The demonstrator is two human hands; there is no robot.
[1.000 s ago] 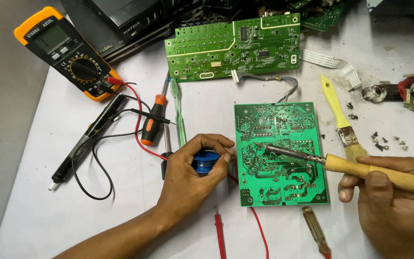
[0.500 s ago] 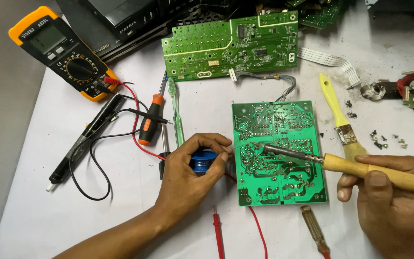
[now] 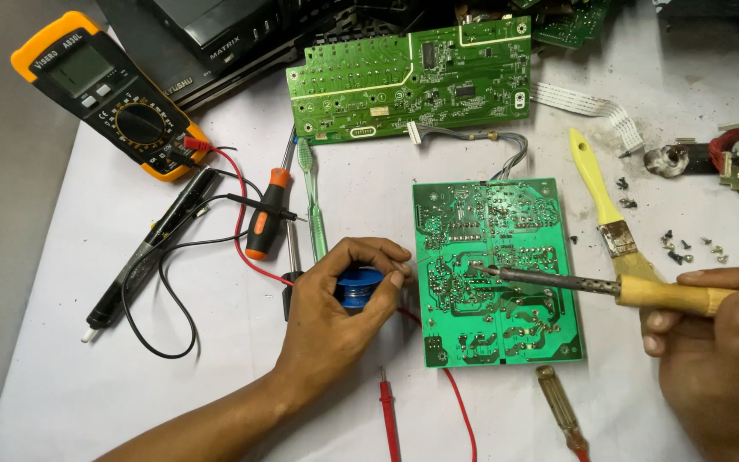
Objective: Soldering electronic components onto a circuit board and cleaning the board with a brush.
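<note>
On white bench: left hand grasps blue spool; right hand grasps soldering iron.

A yellow-cased multimeter lies at the upper left of the white table, tilted; its screen is a small grey-green rectangle near the top end, blank; below it sits a round black dial ringed with fine white markings; a dark box lies along the top edge just right of the meter, bearing a narrow strip of white lettering on its front face; no packages or signs show.
</note>
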